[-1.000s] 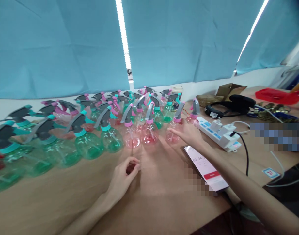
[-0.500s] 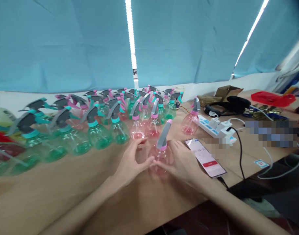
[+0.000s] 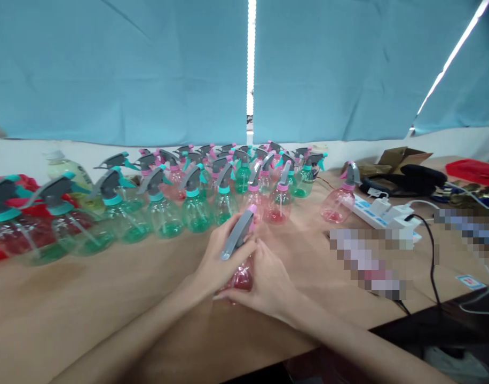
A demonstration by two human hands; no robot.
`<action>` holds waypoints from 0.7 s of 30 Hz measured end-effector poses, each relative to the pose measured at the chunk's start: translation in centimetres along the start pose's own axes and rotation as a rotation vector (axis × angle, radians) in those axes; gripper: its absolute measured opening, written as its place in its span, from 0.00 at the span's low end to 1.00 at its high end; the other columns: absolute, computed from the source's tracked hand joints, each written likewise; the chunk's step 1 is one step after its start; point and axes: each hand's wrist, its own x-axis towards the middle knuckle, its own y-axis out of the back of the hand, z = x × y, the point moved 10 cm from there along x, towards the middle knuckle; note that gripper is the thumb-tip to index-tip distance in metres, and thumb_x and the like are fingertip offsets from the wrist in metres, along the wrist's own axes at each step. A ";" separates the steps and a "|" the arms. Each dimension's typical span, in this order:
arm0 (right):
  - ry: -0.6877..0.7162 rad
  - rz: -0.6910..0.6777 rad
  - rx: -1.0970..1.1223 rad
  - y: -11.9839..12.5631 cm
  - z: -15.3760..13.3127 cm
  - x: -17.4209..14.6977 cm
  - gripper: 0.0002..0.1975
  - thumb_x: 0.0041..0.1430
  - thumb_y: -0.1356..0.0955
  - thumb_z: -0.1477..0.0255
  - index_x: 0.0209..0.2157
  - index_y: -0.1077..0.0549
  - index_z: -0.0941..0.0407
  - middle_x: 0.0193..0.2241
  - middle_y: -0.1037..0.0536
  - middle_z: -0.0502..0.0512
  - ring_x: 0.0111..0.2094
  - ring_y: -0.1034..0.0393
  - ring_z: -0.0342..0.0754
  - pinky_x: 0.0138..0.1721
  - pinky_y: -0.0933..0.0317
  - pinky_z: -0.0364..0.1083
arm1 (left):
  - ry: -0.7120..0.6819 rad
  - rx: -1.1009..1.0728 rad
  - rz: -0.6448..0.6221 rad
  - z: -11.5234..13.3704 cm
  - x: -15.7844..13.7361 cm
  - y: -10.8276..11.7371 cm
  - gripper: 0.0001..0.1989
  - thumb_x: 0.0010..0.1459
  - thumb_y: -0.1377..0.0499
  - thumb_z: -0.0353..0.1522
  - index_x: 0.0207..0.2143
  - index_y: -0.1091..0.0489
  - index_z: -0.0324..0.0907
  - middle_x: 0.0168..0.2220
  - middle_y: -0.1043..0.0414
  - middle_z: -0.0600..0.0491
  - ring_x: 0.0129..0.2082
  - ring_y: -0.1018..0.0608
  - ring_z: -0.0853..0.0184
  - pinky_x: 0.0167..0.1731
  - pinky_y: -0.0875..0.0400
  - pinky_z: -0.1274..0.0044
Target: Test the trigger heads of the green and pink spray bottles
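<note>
A clear pink spray bottle [image 3: 243,277] with a grey trigger head and pink nozzle stands near the table's front edge, between my two hands. My left hand [image 3: 217,258] is closed round its collar, just under the grey head. Lower down, my right hand [image 3: 271,280] wraps the round body, its thumb across the front near the base. My fingers hide the collar and much of the body. Just beyond stands another pink spray bottle [image 3: 279,205], beside a green-bottomed one with a teal collar [image 3: 225,205].
Several more spray bottles, such as this green one [image 3: 167,221], crowd the table's back and left. One pink bottle [image 3: 337,202] stands apart by a white power strip [image 3: 383,217]. Headphones [image 3: 420,181], a cardboard box [image 3: 402,157] and cables lie at the right.
My view has swung left. My left hand has risen from beside the bottle to its collar, and my right hand has closed round the body. The bottle's head has turned and leans more.
</note>
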 end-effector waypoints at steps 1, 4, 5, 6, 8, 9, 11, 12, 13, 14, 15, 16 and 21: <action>0.010 -0.044 0.060 -0.5 0.1 0.3 0.41 0.41 0.29 0.46 0.51 0.37 0.56 0.46 0.28 0.62 0.47 0.33 0.59 0.47 0.35 0.57 | -0.009 0.016 0.022 -0.2 0.0 0.6 0.08 0.54 0.45 0.27 0.38 0.35 0.42 0.28 0.38 0.59 0.28 0.32 0.71 0.31 0.35 0.78; 0.101 -0.270 0.218 -2.3 0.5 0.8 0.35 0.50 0.30 0.50 0.54 0.40 0.55 0.49 0.28 0.60 0.49 0.32 0.55 0.48 0.35 0.55 | -0.019 0.072 0.053 -0.5 0.1 1.8 0.07 0.50 0.48 0.24 0.33 0.36 0.41 0.25 0.41 0.60 0.25 0.37 0.73 0.27 0.39 0.79; 0.133 -0.335 0.227 -2.6 1.0 0.8 0.31 0.55 0.33 0.51 0.54 0.40 0.54 0.49 0.28 0.59 0.49 0.32 0.55 0.47 0.35 0.55 | -0.014 0.084 0.045 -0.5 0.1 1.9 0.08 0.50 0.49 0.24 0.33 0.36 0.41 0.24 0.43 0.60 0.23 0.39 0.73 0.25 0.41 0.80; 0.152 -0.348 0.193 -2.4 1.7 0.9 0.29 0.57 0.35 0.51 0.54 0.39 0.55 0.49 0.27 0.60 0.49 0.32 0.55 0.48 0.36 0.56 | -0.011 0.090 0.036 -0.5 0.1 2.0 0.08 0.49 0.49 0.24 0.33 0.36 0.41 0.23 0.44 0.61 0.22 0.41 0.74 0.23 0.43 0.80; 0.169 -0.328 0.057 -1.7 3.6 1.1 0.27 0.60 0.37 0.52 0.53 0.36 0.56 0.49 0.27 0.62 0.49 0.32 0.56 0.49 0.37 0.58 | -0.013 0.099 0.023 -0.2 0.1 2.0 0.10 0.48 0.49 0.23 0.33 0.35 0.41 0.22 0.46 0.62 0.20 0.44 0.75 0.21 0.47 0.81; 0.184 -0.325 -0.010 -1.5 4.4 1.1 0.25 0.62 0.39 0.54 0.52 0.34 0.57 0.49 0.26 0.63 0.49 0.32 0.56 0.49 0.38 0.58 | -0.019 0.102 0.023 0.0 0.1 2.0 0.10 0.47 0.49 0.23 0.33 0.35 0.41 0.21 0.46 0.62 0.20 0.44 0.75 0.21 0.47 0.81; 0.209 -0.317 -0.104 -1.0 5.7 1.2 0.21 0.65 0.41 0.58 0.50 0.31 0.57 0.48 0.25 0.62 0.51 0.33 0.55 0.51 0.38 0.57 | -0.035 0.104 0.018 0.4 0.1 1.9 0.09 0.47 0.49 0.24 0.32 0.35 0.41 0.21 0.47 0.62 0.20 0.45 0.75 0.21 0.48 0.81; 0.221 -0.318 -0.131 -1.0 6.2 1.2 0.19 0.66 0.41 0.60 0.49 0.30 0.57 0.48 0.25 0.61 0.52 0.33 0.54 0.52 0.39 0.56 | -0.035 0.105 0.012 0.4 0.2 1.8 0.09 0.46 0.49 0.24 0.31 0.35 0.41 0.21 0.47 0.62 0.20 0.45 0.75 0.21 0.47 0.81; 0.229 -0.319 -0.149 -1.0 6.6 1.3 0.18 0.66 0.41 0.61 0.49 0.30 0.56 0.48 0.24 0.60 0.53 0.33 0.54 0.53 0.39 0.56 | -0.032 0.106 0.009 0.4 0.2 1.8 0.08 0.46 0.49 0.24 0.31 0.35 0.41 0.21 0.46 0.62 0.20 0.45 0.75 0.21 0.47 0.81; 0.234 -0.319 -0.158 -1.0 6.9 1.3 0.17 0.66 0.40 0.62 0.49 0.29 0.55 0.48 0.24 0.59 0.53 0.33 0.53 0.53 0.39 0.56 | -0.027 0.108 0.009 0.2 0.2 1.8 0.08 0.46 0.49 0.24 0.30 0.36 0.41 0.21 0.45 0.61 0.20 0.44 0.75 0.21 0.46 0.81; 0.235 -0.313 -0.164 -1.1 7.1 1.4 0.16 0.66 0.40 0.63 0.49 0.29 0.54 0.48 0.24 0.58 0.53 0.33 0.52 0.54 0.38 0.55 | -0.017 0.111 0.005 0.0 0.3 1.8 0.07 0.46 0.49 0.25 0.30 0.36 0.41 0.22 0.44 0.60 0.20 0.42 0.74 0.22 0.45 0.80; 0.230 -0.303 -0.169 -1.2 7.4 1.4 0.16 0.66 0.40 0.64 0.49 0.28 0.54 0.48 0.24 0.58 0.53 0.32 0.52 0.53 0.37 0.55 | -0.011 0.111 0.001 -0.1 0.3 1.8 0.06 0.46 0.49 0.26 0.29 0.36 0.41 0.22 0.42 0.60 0.21 0.40 0.73 0.23 0.43 0.80; 0.176 -0.249 -0.177 -1.4 8.6 1.5 0.14 0.65 0.38 0.67 0.48 0.27 0.55 0.48 0.23 0.58 0.52 0.31 0.51 0.52 0.35 0.54 | -0.018 0.076 -0.035 -0.3 0.5 1.6 0.05 0.49 0.49 0.27 0.29 0.36 0.42 0.27 0.34 0.56 0.28 0.31 0.69 0.30 0.36 0.76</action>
